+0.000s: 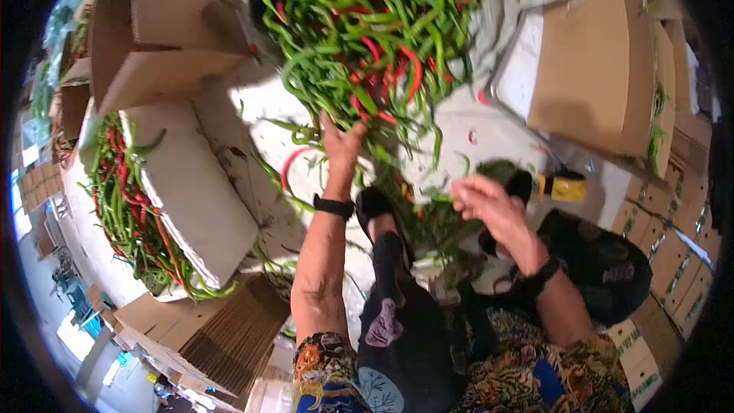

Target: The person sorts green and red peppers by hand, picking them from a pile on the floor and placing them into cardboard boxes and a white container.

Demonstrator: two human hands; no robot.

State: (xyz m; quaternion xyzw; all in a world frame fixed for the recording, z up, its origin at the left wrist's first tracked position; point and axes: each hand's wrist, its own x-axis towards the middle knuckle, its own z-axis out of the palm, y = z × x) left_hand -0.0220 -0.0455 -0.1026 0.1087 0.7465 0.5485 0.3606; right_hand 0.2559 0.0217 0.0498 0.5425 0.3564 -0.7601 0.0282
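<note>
My left hand point(342, 141) is at the near edge of a big heap of green and red chili peppers point(367, 53), its thumb and finger closed around some green ones; the fingertips are partly hidden among them. My right hand point(493, 210) hovers over the floor near my knees, fingers loosely bent and a little apart, with nothing visible in them. Below it, loose peppers and green scraps point(443, 229) lie between my feet. The heap spills out of a large pale sack point(497, 23) onto the white floor.
To the left, a white foam box point(202, 191) holds many chili peppers, near an open cardboard box point(168, 69) and flattened cartons point(222, 336). On the right stand another cardboard box point(585, 69), a yellow object point(563, 186) and stacked cartons point(657, 237).
</note>
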